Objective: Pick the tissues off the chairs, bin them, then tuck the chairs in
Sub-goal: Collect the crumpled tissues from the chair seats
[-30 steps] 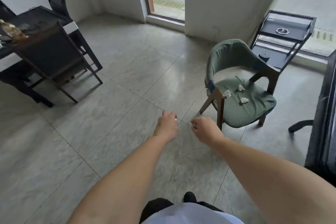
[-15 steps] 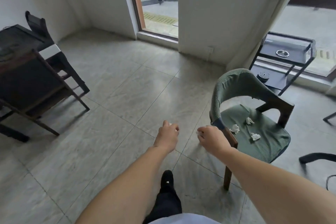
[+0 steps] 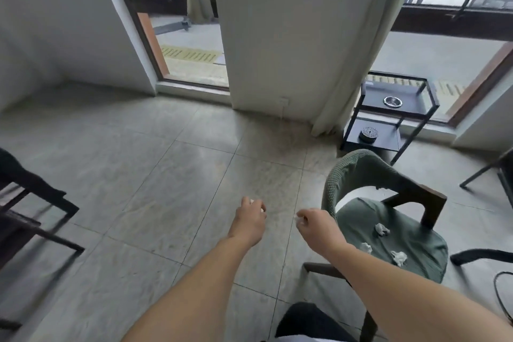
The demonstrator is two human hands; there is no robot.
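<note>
3 crumpled white tissues [image 3: 382, 229] lie on the ribbed green fabric seat of a chair [image 3: 410, 253] with a curved padded back and dark wooden legs, at lower right. Both bare forearms reach forward over smooth grey stone-look floor tiles [image 3: 166, 175]. The left hand [image 3: 249, 221] is curled, with small bits of white tissue showing between its fingers. The right hand [image 3: 315, 226], just left of the chair's backrest, pinches a small white scrap at its fingertips. Behind the chair stands a black metal 2-tier side table [image 3: 394, 108] bearing a round metal ashtray [image 3: 392, 101]. Part of a dark slatted chair [image 3: 30, 211] shows at far left.
</note>
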